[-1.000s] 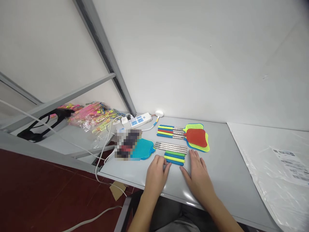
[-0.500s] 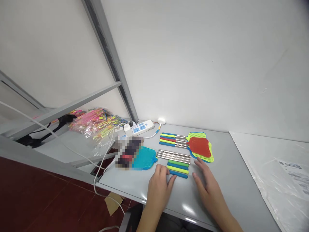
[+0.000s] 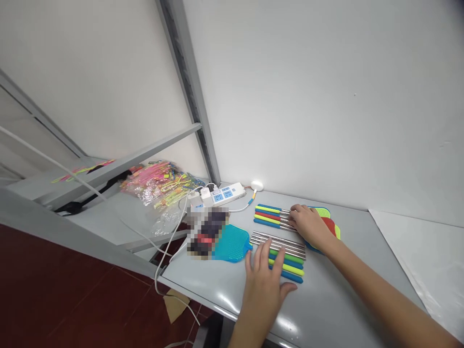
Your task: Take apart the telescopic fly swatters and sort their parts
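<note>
My left hand (image 3: 264, 278) has its fingers spread and lies over the near set of fly swatters, fingertips at the steel shafts (image 3: 279, 244) and the left ends of the blue, yellow and green handles (image 3: 290, 268). A turquoise swatter head (image 3: 234, 244) sticks out to the left. Just behind, my right hand (image 3: 310, 224) curls over the shafts of a second set of fly swatters (image 3: 268, 217), close to their heads. Their blue, yellow and red handles point left. The red head (image 3: 329, 225) and a yellow-green head (image 3: 322, 211) are partly hidden by this hand.
A white power strip (image 3: 228, 194) with cables stands at the back left of the grey table (image 3: 344, 285). Left on a shelf lies a plastic bag of pink and yellow items (image 3: 159, 181). White sheeting (image 3: 402, 241) covers the right side. A pixelated patch hides one item.
My right hand has moved from beside the near handles back onto the far swatters' shafts. My left hand has opened and spread over the near set. The view has shifted slightly left.
</note>
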Available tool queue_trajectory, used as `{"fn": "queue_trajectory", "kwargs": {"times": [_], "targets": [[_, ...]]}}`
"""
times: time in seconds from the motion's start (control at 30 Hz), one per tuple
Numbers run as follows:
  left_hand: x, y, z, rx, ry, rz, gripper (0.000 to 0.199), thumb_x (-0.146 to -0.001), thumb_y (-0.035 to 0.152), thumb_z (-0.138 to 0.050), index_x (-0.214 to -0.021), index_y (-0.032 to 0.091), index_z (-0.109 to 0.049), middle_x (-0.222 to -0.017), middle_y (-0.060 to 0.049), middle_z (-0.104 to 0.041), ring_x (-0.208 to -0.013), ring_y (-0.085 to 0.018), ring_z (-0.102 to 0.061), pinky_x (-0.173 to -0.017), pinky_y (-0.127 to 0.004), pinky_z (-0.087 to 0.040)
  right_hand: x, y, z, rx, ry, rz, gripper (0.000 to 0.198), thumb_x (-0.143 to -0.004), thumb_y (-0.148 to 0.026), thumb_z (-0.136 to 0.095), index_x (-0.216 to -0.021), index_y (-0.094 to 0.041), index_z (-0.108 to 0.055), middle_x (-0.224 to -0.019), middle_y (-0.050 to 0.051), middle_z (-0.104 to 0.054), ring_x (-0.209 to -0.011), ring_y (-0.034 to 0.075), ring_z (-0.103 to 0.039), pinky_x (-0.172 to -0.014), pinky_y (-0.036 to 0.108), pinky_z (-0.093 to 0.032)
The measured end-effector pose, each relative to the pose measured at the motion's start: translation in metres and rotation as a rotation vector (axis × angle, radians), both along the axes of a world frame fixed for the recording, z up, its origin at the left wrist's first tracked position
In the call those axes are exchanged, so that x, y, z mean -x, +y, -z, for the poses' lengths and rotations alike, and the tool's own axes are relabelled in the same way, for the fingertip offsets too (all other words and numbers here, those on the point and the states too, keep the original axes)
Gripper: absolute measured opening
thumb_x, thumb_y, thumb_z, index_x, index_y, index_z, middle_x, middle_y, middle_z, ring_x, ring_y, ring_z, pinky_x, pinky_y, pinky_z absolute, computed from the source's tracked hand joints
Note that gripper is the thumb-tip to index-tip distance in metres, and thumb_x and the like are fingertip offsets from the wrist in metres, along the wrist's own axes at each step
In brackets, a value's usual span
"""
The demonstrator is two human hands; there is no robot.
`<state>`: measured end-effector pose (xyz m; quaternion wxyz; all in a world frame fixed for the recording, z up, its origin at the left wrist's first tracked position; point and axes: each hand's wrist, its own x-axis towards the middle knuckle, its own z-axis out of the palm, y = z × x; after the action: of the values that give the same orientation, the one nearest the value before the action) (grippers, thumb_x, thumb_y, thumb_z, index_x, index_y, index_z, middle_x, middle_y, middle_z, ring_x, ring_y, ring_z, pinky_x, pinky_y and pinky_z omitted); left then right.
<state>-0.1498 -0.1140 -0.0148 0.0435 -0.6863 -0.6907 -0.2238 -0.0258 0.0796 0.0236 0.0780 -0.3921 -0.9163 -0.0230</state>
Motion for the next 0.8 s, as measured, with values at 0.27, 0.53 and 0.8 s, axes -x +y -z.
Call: {"fn": "queue_trajectory", "kwargs": {"times": [0.27, 0.53, 0.8], "targets": [[0.005, 0.027, 0.008, 0.008, 0.127, 0.099, 0.094, -0.067, 0.075, -0.063, -0.146, 0.030, -0.040, -0.157, -0.014, -0.030, -0.139, -0.044, -0.030, -0.101, -0.078, -0.026, -0.017, -0.003, -0.011, -0.084, 0.000, 0.003, 0.023, -0.095, -0.015, -0.038, -0.090, -0.015, -0.061, -0.101, 0.014, -0.064, -0.094, 0.027, -0.057, -0.095, 0.047, -0.034], [0.012, 0.045, 0.007, 0.051, 0.140, 0.203, 0.080, -0.077, 0.073, -0.053, -0.144, 0.029, -0.043, -0.155, -0.011, -0.035, -0.142, -0.040, -0.029, -0.104, -0.077, -0.022, -0.090, -0.050, -0.027, 0.055, 0.295, 0.277, 0.026, -0.099, -0.034, -0.033, -0.090, -0.024, -0.055, -0.084, 0.005, -0.069, -0.075, 0.024, -0.062, -0.095, 0.048, -0.037], [0.005, 0.038, -0.011, 0.038, 0.088, 0.233, 0.063, -0.087, 0.061, -0.053, -0.138, 0.024, -0.049, -0.152, -0.013, -0.040, -0.138, -0.037, -0.036, -0.107, -0.070, -0.026, -0.136, -0.117, 0.017, 0.051, 0.429, 0.375, 0.023, -0.094, -0.045, -0.047, -0.098, -0.025, -0.058, -0.088, 0.005, -0.071, -0.081, 0.026, -0.065, -0.098, 0.053, -0.036]]}}
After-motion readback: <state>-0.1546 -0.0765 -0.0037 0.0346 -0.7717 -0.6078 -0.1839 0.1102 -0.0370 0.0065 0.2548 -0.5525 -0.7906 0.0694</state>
